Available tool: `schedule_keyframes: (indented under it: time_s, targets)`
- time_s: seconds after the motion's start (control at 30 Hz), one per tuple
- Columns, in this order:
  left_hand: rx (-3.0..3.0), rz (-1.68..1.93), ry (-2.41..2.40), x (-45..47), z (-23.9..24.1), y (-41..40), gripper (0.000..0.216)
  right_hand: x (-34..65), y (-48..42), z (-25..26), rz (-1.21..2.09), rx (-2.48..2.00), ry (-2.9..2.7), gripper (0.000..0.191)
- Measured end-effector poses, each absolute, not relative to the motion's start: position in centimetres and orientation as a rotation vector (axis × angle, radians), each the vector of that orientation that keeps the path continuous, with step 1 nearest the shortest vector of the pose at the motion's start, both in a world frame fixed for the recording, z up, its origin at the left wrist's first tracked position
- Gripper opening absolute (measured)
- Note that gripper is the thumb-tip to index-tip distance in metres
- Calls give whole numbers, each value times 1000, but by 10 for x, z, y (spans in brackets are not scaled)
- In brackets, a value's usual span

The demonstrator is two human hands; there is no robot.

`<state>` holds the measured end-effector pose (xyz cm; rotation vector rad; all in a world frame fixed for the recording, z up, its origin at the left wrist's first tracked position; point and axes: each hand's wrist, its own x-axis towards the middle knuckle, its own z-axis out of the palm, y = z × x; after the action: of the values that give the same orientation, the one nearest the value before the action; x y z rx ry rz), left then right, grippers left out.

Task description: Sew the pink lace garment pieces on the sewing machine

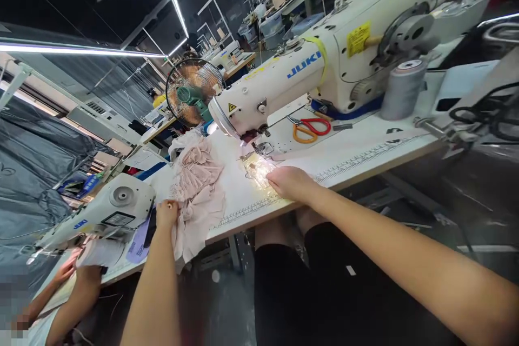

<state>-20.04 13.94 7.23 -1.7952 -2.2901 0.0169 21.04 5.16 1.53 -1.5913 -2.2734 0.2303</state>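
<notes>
My left hand [167, 212] is closed on the edge of a bunched pale pink fabric [198, 184] that hangs over the table's front edge. Fingers flat, my right hand [288, 181] rests on a brightly lit piece of fabric [256, 171] just in front of the needle area [263, 147] of a white JUKI sewing machine [324, 59]. The fabric under this hand is washed out by the machine's lamp.
Orange-and-red scissors [308, 128] lie on the white table [365, 157] behind the needle. A grey thread cone [401, 89] stands to the right. A fan [190, 92] stands behind. At left, another person's hands [77, 275] work at a second sewing machine [101, 213].
</notes>
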Motion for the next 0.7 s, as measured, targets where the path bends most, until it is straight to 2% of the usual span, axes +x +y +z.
schedule_keyframes:
  time_s: [0.1, 0.27, 0.53, 0.7]
  targets:
    - [-1853, 8, -2263, -198, 68, 137, 37, 222, 36, 7, 271, -1588, -2207, 22]
    - [-1854, -49, -2228, -188, 73, 121, 31, 233, 25, 10, 305, -1587, -2093, 24]
    - [-1923, -238, -2108, -185, 109, 116, 30, 228, 27, 9, 286, -1584, -2053, 25]
    - [-2046, -227, -2132, -180, 91, 124, 17, 227, 24, 9, 292, -1539, -2044, 27]
